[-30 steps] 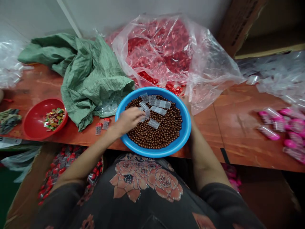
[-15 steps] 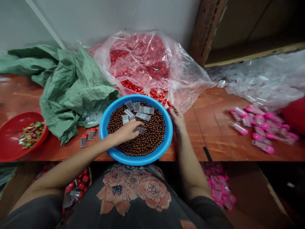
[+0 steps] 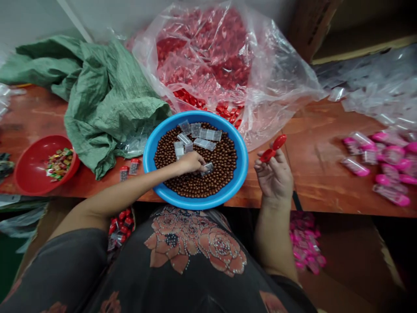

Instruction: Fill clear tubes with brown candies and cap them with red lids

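My right hand had shifted rightward, pinching a red flip-cap, presumably light, stiff, edgewise; left hand gripped a clear container.

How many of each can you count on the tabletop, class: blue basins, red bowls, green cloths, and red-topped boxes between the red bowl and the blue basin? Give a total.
Blue basin: 1
Red bowl: 1
Green cloth: 1
Red-topped boxes: 2
Total: 5
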Available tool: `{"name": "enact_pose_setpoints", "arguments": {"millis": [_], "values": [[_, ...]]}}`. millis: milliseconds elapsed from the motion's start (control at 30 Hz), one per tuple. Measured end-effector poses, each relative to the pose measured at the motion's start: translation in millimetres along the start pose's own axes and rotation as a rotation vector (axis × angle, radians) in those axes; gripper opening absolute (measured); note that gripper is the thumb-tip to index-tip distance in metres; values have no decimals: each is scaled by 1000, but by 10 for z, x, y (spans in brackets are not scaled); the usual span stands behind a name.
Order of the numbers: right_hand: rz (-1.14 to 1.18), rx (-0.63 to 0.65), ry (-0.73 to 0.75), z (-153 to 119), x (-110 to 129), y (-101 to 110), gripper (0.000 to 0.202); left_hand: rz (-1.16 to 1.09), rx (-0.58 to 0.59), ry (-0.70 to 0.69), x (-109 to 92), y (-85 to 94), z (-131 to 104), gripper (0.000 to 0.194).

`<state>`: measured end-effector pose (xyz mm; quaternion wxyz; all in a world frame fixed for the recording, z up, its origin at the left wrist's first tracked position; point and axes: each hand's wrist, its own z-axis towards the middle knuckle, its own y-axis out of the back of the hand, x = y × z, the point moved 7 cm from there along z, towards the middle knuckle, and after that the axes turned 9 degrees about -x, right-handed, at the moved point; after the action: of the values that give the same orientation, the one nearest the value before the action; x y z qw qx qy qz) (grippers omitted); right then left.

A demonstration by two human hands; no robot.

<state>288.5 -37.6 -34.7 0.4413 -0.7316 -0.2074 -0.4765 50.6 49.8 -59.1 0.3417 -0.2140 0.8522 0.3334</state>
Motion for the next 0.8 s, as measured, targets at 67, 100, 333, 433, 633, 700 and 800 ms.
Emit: {"name": "enact_pose_setpoints", "arguments": {"millis": [67,100,333,433,633,700,800], "values": [[-13,-9,1,-98,37,11,38,-49,-3,17,-32,-49,69,6],[-18,-11,6,-139,48,15,38,-78,-1,18,-47,-71,98,6],[-20,13,55,-287,50,-10,25,-294,17,38,-71,-160,168,13],[-69,5,86,-299,27,-26,26,-367,24,54,-70,-178,154,15],[-113,11,78,-315,-56,-71,31,-476,49,77,-76,-195,127,21],[-124,37,64,-328,-67,-111,39,-498,64,86,-80,-189,112,21],[-150,41,78,-342,-42,-151,47,-562,107,95,-110,-162,72,22]]}}
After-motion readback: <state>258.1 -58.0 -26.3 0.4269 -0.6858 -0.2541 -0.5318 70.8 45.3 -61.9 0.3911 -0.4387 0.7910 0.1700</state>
